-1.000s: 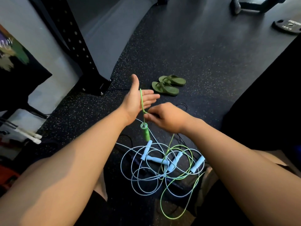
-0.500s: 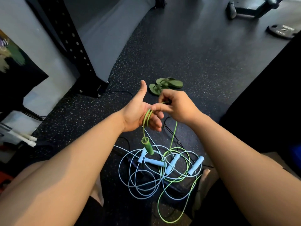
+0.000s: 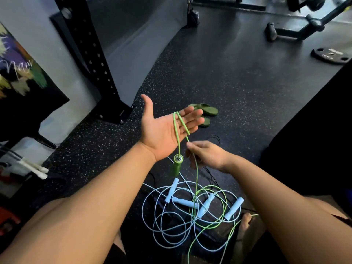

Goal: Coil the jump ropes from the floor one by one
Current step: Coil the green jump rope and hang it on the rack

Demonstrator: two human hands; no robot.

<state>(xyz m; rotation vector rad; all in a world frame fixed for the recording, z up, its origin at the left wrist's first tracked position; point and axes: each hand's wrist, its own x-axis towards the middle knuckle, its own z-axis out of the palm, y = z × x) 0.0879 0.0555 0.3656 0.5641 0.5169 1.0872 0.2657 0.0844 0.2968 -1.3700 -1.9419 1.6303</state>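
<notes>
Site: gym. Black speckled rubber floor [image 3: 219, 73]. Perforated black steel rack upright [image 3: 91, 60] bolted down at floor's left edge. 1 weight plate [image 3: 331, 55] flat at far right. Machine frame [image 3: 285, 32] with rubber-capped foot at far edge. Jump ropes [image 3: 183, 201] tangled on floor.

Green jump rope [image 3: 178, 130]; pale-blue jump ropes [image 3: 182, 201]; olive-green sandals [image 3: 208, 111]; black floor [image 3: 219, 77] with light speckles.

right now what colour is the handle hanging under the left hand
Green. The head view shows the handle dangling just below the open left hand.
</notes>
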